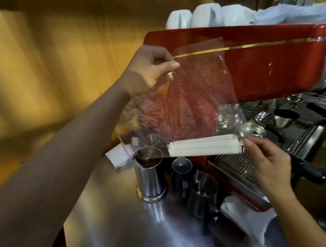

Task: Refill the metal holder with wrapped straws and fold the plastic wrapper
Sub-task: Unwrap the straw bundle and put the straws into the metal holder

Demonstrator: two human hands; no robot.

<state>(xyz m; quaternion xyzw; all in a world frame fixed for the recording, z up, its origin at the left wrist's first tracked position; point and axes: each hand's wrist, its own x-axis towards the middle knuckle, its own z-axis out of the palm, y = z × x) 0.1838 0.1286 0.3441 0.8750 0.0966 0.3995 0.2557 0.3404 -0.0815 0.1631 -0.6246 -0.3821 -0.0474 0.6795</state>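
The left hand (150,68) pinches the plastic wrapper (194,95) up high and the right hand (268,156) grips its low end, so the wrapped straws (204,145) can slide toward the metal holder (149,172) on the surface (125,227).

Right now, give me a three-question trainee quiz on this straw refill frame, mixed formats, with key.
1. True or false: the wrapped straws already stand in the metal holder.
2. Which hand pinches the plastic wrapper at its upper corner? A) left hand B) right hand
3. Fill in: the straws lie ___ along the wrapper's bottom edge, above the steel counter.

Key: 1 false, they are inside the wrapper, held in the air. 2 A; the right hand's grip is at the straws' right end. 3 horizontally.
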